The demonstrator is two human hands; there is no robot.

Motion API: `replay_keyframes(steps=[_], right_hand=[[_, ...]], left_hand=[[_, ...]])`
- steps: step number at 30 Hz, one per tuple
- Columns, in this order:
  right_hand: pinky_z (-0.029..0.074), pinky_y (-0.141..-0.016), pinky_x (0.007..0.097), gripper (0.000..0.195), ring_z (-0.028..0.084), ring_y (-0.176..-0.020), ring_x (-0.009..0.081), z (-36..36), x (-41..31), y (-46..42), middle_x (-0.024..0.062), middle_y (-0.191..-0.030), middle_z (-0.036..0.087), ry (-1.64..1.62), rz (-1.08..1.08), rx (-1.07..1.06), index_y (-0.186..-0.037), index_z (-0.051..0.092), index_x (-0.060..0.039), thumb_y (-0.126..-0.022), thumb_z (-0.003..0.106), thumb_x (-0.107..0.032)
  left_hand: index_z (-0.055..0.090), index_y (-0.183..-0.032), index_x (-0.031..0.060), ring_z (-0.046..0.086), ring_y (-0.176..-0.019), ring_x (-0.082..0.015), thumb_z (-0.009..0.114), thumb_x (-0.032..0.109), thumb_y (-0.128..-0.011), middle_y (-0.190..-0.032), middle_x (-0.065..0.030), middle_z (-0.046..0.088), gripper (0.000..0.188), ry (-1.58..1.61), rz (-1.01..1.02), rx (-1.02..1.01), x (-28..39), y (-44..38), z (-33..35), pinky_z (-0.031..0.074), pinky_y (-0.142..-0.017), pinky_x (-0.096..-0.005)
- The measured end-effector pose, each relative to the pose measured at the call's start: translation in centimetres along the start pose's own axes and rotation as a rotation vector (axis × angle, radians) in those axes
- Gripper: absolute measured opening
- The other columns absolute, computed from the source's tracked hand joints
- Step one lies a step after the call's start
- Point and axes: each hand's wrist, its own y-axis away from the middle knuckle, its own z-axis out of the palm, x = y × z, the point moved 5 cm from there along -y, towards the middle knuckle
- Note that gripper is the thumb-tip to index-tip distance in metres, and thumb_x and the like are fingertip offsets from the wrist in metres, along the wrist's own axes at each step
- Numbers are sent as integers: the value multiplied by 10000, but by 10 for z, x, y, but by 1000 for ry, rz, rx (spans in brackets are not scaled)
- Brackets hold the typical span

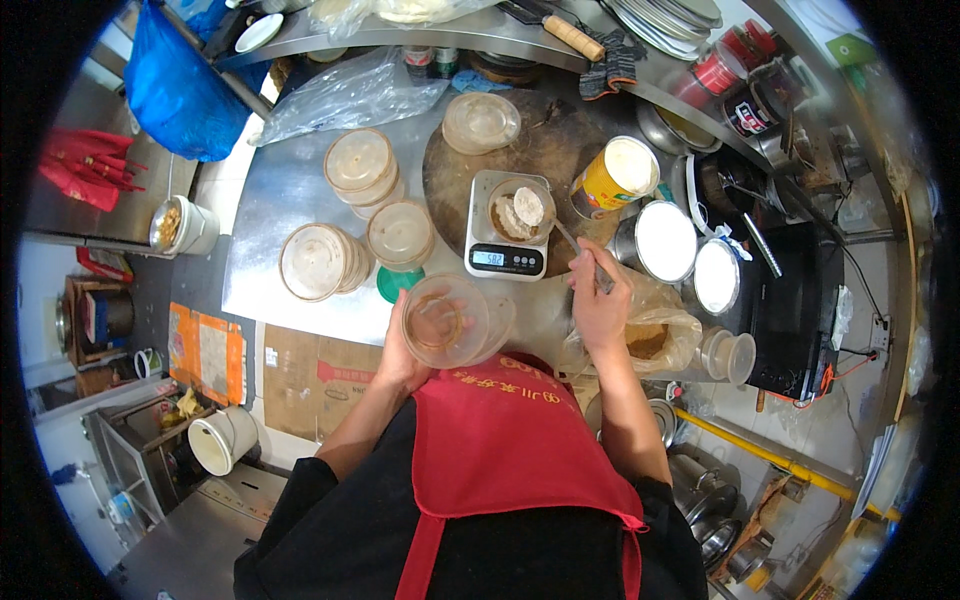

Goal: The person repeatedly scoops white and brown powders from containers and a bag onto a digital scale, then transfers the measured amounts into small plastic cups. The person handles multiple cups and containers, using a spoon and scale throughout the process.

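My right hand [606, 300] grips the handle of a metal spoon [568, 234]. Heaped with pale powder, the spoon's bowl is at a round clear plastic container [496, 217]. More pale powder and something brown lie inside that container, which stands on a white digital kitchen scale [478, 225] with a lit display. In my left hand [396, 341] is a round clear plastic tub [480, 300], held in front of my red apron [487, 435]; there may be more than one nested together. A green round lid [394, 283] lies just beyond the left hand.
Stacks of lidded plastic tubs [311, 261] occupy the steel table's left. A round wooden board [551, 124] lies partly under the scale. To the right are an open yellow tin [600, 184], white-filled metal containers [664, 240] and a bag of brown powder [646, 341]. A steel shelf [420, 46] overhangs the back.
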Motion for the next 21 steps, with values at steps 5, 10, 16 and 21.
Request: replay_keyframes(steps=[5,10,16,21], right_hand=[[520,-653,245,223,635,-746,122,9,12,0,93,-891,679,23,-2,-9,-1120,676,34,-990,581,-119],[477,-592,223,286,579,-654,91,8,11,2,65,-809,638,-265,248,-11,-1134,648,59,-1032,524,-178],[462,-552,228,318,573,-598,93,2,12,-2,60,-749,632,-255,370,24,-1107,649,60,-1042,500,-214],[480,-527,242,325,595,-574,106,1,20,-6,74,-734,644,-300,368,35,-1090,650,54,-1038,510,-235]], left_hand=[[404,-1411,73,590,-1169,-367,333,665,-983,-1353,-183,519,733,10,-6,12,0,1,1,495,-970,-564],[417,-1409,80,594,-1158,-366,338,666,-981,-1344,-174,533,730,35,-13,25,0,0,-2,490,-968,-569],[419,-1410,81,590,-1163,-369,344,666,-980,-1346,-180,531,730,23,1,10,0,-1,-2,483,-975,-574],[415,-1413,82,588,-1169,-375,342,666,-981,-1352,-182,527,730,28,-3,4,-1,-3,-3,480,-979,-576]])
